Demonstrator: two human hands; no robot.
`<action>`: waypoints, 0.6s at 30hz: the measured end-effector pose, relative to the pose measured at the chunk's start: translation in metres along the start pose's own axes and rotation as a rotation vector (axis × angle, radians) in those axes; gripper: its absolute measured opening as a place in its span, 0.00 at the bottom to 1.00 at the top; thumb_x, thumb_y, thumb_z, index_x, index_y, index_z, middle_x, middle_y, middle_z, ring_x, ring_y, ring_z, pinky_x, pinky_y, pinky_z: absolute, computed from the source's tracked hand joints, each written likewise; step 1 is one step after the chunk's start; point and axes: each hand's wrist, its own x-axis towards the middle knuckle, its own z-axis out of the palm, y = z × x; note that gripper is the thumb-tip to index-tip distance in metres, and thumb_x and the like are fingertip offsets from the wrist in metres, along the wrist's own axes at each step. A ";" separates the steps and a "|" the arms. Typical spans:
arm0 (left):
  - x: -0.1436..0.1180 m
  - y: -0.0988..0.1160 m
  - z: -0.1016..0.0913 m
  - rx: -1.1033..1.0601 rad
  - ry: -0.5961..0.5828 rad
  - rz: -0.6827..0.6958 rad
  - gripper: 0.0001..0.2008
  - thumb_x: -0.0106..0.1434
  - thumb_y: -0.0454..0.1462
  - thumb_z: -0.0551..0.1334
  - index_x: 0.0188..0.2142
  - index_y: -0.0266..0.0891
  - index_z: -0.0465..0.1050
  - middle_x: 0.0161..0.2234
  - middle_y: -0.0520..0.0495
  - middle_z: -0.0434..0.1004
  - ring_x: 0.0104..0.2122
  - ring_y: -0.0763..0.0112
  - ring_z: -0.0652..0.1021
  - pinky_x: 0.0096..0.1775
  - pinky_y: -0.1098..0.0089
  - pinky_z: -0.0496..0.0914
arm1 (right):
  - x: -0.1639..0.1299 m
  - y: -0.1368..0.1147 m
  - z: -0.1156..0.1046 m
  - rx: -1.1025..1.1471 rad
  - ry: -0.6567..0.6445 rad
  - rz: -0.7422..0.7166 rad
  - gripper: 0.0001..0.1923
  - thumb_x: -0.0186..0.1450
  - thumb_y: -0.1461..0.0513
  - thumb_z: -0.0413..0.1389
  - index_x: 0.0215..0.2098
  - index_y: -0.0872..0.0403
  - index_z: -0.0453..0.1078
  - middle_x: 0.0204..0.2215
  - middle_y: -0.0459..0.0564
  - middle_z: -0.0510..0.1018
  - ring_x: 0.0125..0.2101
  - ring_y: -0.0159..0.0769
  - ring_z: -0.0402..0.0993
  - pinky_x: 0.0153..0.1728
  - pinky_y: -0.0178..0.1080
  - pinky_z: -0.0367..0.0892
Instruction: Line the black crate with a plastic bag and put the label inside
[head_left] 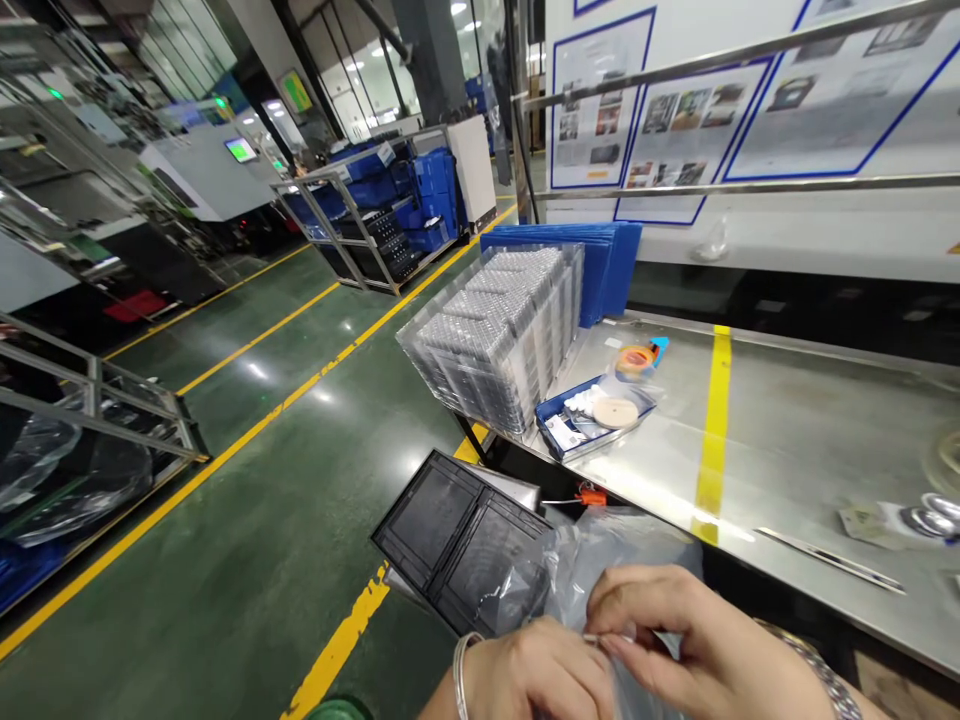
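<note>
A clear plastic bag (600, 555) hangs bunched in front of me, below the edge of the metal workbench (780, 440). My left hand (544, 668), with a bangle at the wrist, is closed on the gathered plastic. Beside it, my right hand (686, 635) pinches the same bag, thumb and fingertips meeting close to the left hand's fingers. A small thin piece shows between the fingertips, too small to name. Behind the bag, a black tray-like lid (450, 530) with two recessed panels lies lower than the bench.
On the bench are stacked clear plastic trays (487, 330), blue panels (607, 265), a blue bin (551, 430) of small items, an orange tape roll (635, 360) and a thin pen-like tool (829, 560). A cart of blue crates (375, 200) stands beyond the yellow floor line.
</note>
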 end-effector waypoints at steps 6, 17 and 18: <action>-0.001 -0.005 0.001 -0.084 -0.033 -0.044 0.25 0.69 0.53 0.52 0.21 0.41 0.57 0.27 0.40 0.77 0.30 0.70 0.79 0.40 0.74 0.73 | -0.003 0.008 0.001 0.140 0.013 -0.042 0.12 0.69 0.62 0.53 0.36 0.58 0.79 0.31 0.55 0.80 0.31 0.32 0.75 0.30 0.31 0.67; 0.002 -0.008 0.008 -0.232 -0.031 -0.144 0.23 0.69 0.54 0.50 0.23 0.42 0.57 0.22 0.44 0.70 0.25 0.69 0.75 0.33 0.71 0.71 | -0.021 0.017 0.013 0.106 0.105 -0.022 0.12 0.69 0.63 0.52 0.36 0.58 0.79 0.30 0.54 0.79 0.30 0.31 0.74 0.32 0.31 0.67; 0.001 -0.009 0.009 -0.250 -0.029 -0.148 0.24 0.68 0.55 0.49 0.24 0.42 0.58 0.22 0.44 0.70 0.25 0.69 0.75 0.33 0.70 0.70 | -0.023 0.020 0.018 0.118 0.136 -0.002 0.12 0.68 0.63 0.53 0.34 0.58 0.78 0.29 0.53 0.78 0.29 0.31 0.73 0.30 0.31 0.65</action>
